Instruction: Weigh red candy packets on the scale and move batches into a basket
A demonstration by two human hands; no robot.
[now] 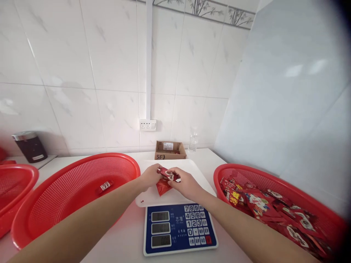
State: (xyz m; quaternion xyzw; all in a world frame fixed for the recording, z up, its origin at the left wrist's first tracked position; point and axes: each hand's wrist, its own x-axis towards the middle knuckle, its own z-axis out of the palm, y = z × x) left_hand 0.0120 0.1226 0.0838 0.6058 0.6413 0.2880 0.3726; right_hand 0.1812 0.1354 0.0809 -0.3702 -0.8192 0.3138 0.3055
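Observation:
Over the white pan [189, 168] of a digital scale, my left hand [151, 176] and my right hand [187, 183] meet at a small red snack packet [169, 175] with white lettering. Fingers of both hands are closed on its opposite ends. Just beneath, another red packet [163, 187] shows, partly hidden; whether it touches the pan or my fingers I cannot tell. The scale's blue panel [179, 248], with three displays and a keypad, faces me between my forearms. A tiny dark red bit [142, 201] lies near the pan's front left edge.
A red basket [109, 159] at left holds one red packet [105, 186]; another basket [19, 171] stands farther left. The right-hand basket [244, 170] is heaped with red packets [263, 204]. Along the wall are a cardboard box [170, 156], a clear bottle [193, 141] and a dark canister [30, 147].

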